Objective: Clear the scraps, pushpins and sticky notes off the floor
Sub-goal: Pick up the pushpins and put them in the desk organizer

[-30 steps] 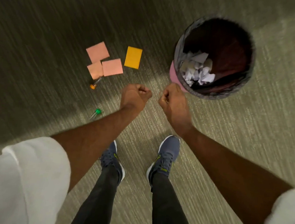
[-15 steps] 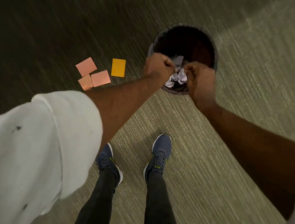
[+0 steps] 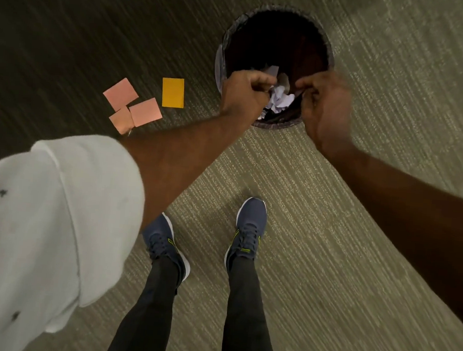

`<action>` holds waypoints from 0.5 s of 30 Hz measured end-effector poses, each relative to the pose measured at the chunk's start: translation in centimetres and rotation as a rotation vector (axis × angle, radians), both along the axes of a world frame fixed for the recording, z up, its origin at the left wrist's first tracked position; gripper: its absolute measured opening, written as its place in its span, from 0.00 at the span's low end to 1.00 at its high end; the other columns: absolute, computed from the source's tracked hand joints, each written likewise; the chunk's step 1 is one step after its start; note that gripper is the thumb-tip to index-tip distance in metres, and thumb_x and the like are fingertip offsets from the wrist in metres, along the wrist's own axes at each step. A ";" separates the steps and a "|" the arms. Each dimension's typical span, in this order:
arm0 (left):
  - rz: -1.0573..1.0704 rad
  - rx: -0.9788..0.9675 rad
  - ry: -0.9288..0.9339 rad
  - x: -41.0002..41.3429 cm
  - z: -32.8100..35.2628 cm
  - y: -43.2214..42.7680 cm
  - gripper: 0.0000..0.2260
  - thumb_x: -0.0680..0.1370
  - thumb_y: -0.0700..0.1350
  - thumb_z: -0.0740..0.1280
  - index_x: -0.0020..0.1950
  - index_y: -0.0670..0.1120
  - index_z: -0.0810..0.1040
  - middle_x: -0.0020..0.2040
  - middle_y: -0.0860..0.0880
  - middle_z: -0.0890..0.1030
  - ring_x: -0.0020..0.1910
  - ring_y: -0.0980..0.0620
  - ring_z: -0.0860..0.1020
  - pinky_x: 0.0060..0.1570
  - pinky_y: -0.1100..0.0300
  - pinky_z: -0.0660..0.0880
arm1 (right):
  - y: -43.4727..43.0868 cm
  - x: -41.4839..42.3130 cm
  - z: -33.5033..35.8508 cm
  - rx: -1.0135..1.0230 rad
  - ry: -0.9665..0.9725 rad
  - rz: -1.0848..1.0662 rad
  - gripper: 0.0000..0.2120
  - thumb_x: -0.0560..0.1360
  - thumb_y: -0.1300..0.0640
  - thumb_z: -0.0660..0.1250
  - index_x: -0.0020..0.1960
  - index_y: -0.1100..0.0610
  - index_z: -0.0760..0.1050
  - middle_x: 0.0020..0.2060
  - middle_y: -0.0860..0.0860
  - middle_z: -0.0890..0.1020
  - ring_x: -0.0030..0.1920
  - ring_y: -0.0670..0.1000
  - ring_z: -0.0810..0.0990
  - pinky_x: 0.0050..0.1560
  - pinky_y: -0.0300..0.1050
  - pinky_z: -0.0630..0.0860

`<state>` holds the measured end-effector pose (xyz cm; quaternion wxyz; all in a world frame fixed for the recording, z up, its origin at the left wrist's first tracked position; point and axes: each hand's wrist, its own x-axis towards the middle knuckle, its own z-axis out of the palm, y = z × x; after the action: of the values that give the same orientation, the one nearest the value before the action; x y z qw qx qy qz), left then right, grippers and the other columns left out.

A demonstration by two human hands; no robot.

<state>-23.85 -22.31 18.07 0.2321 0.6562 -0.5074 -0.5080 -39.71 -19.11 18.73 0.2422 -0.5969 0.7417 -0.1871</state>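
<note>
Since half a second ago your hands have barely shifted above the wastebasket [image 3: 277, 19], the right one blurring with motion. Your left hand [image 3: 244, 94] is curled into a fist over the basket's near rim, arm stretched forward; whether it grips anything, you cannot tell. Your right hand [image 3: 324, 105] hangs beside it, fingers bent downward and loosely parted. Crumpled paper scraps [image 3: 280, 97] lie inside the basket between both hands. Left of the basket, three pink sticky notes [image 3: 132, 109] and an orange sticky note [image 3: 172, 92] remain on the carpet [image 3: 331, 240].
</note>
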 end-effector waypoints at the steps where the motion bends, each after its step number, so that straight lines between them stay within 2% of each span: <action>1: -0.009 -0.002 0.048 0.3 -0.3 0.5 0.13 0.75 0.34 0.72 0.59 0.38 0.83 0.51 0.41 0.86 0.48 0.50 0.84 0.51 0.59 0.82 | 0.6 0.2 -0.3 0.015 -0.001 0.013 0.14 0.77 0.65 0.62 0.58 0.59 0.82 0.56 0.54 0.83 0.54 0.46 0.81 0.54 0.27 0.70; 4: -0.023 0.020 0.149 1.0 -1.4 1.5 0.11 0.75 0.41 0.75 0.55 0.39 0.84 0.43 0.43 0.86 0.35 0.52 0.83 0.38 0.58 0.83 | 2.4 1.6 -1.5 0.027 0.016 0.114 0.14 0.81 0.57 0.63 0.65 0.58 0.78 0.63 0.53 0.80 0.61 0.50 0.79 0.59 0.31 0.68; 6: -0.067 0.024 0.132 1.8 -2.0 2.2 0.09 0.76 0.41 0.73 0.53 0.38 0.85 0.43 0.45 0.86 0.36 0.54 0.84 0.38 0.61 0.83 | 3.8 2.9 -2.3 0.038 -0.002 0.189 0.17 0.82 0.56 0.62 0.69 0.59 0.75 0.66 0.55 0.79 0.65 0.53 0.77 0.66 0.39 0.71; 8: -0.142 0.027 0.104 3.0 -2.4 3.6 0.07 0.77 0.37 0.71 0.54 0.38 0.84 0.43 0.48 0.85 0.37 0.62 0.82 0.40 0.71 0.78 | 5.4 4.5 -2.9 0.066 -0.003 0.230 0.19 0.83 0.53 0.61 0.71 0.60 0.72 0.68 0.57 0.77 0.69 0.56 0.75 0.71 0.49 0.71; 10: -0.172 0.031 0.062 4.8 -3.3 5.5 0.09 0.76 0.34 0.70 0.55 0.36 0.84 0.47 0.44 0.86 0.41 0.61 0.80 0.44 0.73 0.76 | 7.0 6.2 -3.4 0.095 -0.005 0.253 0.20 0.84 0.52 0.60 0.73 0.60 0.71 0.70 0.57 0.75 0.72 0.56 0.72 0.73 0.50 0.69; 12: -0.115 0.091 0.036 7.4 -4.2 7.7 0.12 0.75 0.34 0.73 0.58 0.33 0.82 0.51 0.37 0.85 0.42 0.57 0.81 0.48 0.67 0.78 | 8.3 8.1 -3.8 0.152 0.015 0.308 0.21 0.84 0.52 0.61 0.74 0.60 0.70 0.72 0.58 0.74 0.73 0.57 0.71 0.75 0.49 0.66; 15: -0.088 0.194 -0.063 12.2 -6.2 11.1 0.16 0.73 0.39 0.76 0.58 0.34 0.81 0.52 0.37 0.84 0.50 0.48 0.82 0.56 0.56 0.79 | 9.7 11.0 -4.6 0.252 0.043 0.450 0.22 0.82 0.56 0.62 0.74 0.62 0.69 0.73 0.60 0.72 0.73 0.60 0.70 0.74 0.50 0.65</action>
<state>-11.60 -11.17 11.90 0.1289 0.6683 -0.4913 -0.5435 -28.74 -9.44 14.10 0.3344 -0.7158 0.6126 -0.0221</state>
